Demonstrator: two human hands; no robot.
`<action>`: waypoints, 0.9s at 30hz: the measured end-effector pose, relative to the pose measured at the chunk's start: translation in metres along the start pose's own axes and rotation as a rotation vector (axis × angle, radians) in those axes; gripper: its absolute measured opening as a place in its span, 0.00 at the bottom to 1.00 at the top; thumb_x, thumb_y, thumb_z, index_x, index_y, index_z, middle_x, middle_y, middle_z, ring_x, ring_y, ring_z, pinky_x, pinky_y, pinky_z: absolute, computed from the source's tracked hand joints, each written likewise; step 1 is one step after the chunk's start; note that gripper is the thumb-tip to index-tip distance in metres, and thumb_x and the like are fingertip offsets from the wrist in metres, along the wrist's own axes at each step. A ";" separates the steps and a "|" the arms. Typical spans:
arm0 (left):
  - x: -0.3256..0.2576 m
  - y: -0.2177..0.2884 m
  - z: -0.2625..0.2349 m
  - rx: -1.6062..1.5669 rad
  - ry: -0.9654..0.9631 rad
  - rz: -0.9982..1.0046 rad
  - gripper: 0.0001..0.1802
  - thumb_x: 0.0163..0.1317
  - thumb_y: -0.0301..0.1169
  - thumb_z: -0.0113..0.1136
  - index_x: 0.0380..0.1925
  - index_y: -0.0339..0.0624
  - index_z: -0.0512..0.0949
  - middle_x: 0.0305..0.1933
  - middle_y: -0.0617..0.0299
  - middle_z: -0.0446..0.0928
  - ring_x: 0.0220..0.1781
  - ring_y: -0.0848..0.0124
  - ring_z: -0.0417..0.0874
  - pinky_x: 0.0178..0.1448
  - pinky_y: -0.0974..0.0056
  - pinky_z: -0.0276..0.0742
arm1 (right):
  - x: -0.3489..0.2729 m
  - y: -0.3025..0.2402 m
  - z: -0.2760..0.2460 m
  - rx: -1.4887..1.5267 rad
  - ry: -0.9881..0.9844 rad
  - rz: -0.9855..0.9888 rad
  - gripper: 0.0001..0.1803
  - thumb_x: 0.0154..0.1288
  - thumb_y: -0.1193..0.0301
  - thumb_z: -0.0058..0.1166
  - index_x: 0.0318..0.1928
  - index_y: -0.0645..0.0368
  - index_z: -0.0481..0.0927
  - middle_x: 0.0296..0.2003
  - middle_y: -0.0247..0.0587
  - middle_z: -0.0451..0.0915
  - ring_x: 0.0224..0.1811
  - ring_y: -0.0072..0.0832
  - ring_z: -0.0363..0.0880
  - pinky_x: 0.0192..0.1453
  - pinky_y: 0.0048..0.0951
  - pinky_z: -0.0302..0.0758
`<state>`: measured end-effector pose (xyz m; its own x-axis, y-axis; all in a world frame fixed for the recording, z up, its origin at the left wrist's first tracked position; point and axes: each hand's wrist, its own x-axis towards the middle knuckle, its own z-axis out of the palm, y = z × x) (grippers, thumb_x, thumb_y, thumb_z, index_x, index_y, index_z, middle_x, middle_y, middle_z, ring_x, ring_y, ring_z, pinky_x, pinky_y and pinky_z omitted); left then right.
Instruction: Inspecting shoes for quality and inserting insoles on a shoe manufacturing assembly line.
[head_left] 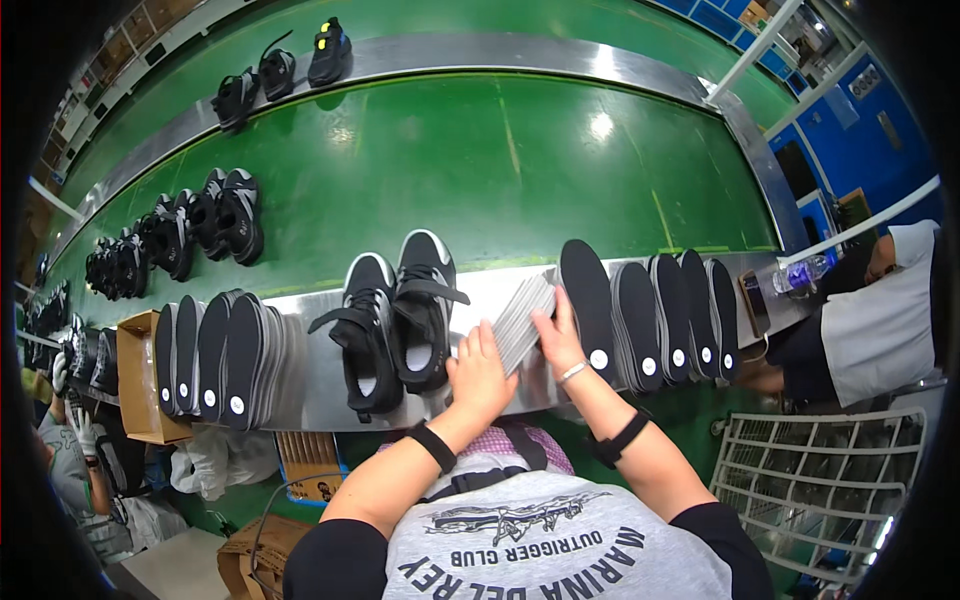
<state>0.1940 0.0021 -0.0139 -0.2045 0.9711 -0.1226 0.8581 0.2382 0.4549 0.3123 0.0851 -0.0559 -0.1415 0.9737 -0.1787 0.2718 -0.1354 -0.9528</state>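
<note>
Between my two hands is a stack of insoles (515,318), tilted so its layered grey edges face up. My left hand (480,375) is closed on its near left side. My right hand (561,335) grips its right side, thumb against the layers. Just left of the stack a pair of black and grey sneakers stands on the metal ledge: the left shoe (366,335) and the right shoe (425,310), straps loose and pale linings showing. Close by my right hand lies a black insole (585,295) with a round white sticker at its heel.
More insole piles (635,325) line the ledge to the right; others (245,350) lie left beside a cardboard box (150,385). Black shoes (235,215) stand on the green belt (420,150) and far rail. A wire rack (820,480) and a seated person (880,320) are at right.
</note>
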 end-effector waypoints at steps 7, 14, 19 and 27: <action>0.014 -0.013 0.015 -0.378 0.076 -0.147 0.47 0.42 0.42 0.64 0.56 0.29 0.51 0.50 0.41 0.64 0.51 0.50 0.68 0.52 0.55 0.66 | -0.013 -0.020 -0.016 -0.128 -0.238 -0.119 0.40 0.56 0.64 0.51 0.64 0.60 0.45 0.58 0.53 0.56 0.58 0.35 0.60 0.53 0.34 0.67; 0.040 -0.010 0.013 -1.851 -0.351 -0.581 0.29 0.51 0.36 0.59 0.48 0.33 0.60 0.42 0.53 0.70 0.43 0.65 0.75 0.45 0.62 0.74 | -0.064 -0.076 -0.059 -0.426 -0.055 -0.524 0.28 0.49 0.68 0.54 0.50 0.67 0.65 0.50 0.55 0.64 0.52 0.46 0.64 0.56 0.37 0.61; 0.036 -0.002 0.020 -1.972 -0.345 -0.660 0.12 0.53 0.37 0.57 0.35 0.44 0.73 0.33 0.60 0.75 0.34 0.67 0.77 0.40 0.62 0.76 | -0.084 -0.070 -0.019 -0.810 -0.029 -0.859 0.29 0.47 0.59 0.55 0.50 0.59 0.68 0.51 0.52 0.64 0.55 0.47 0.60 0.57 0.46 0.56; 0.036 -0.006 0.033 -1.740 -0.374 -0.775 0.17 0.52 0.36 0.58 0.40 0.42 0.70 0.35 0.58 0.75 0.35 0.66 0.77 0.40 0.60 0.76 | -0.064 -0.059 -0.043 -0.801 -0.116 -0.734 0.26 0.47 0.60 0.56 0.46 0.59 0.70 0.48 0.51 0.67 0.52 0.47 0.64 0.54 0.42 0.61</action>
<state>0.1966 0.0354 -0.0498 0.0469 0.6702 -0.7407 -0.7358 0.5247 0.4281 0.3464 0.0389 0.0223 -0.5995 0.7396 0.3061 0.6194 0.6708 -0.4079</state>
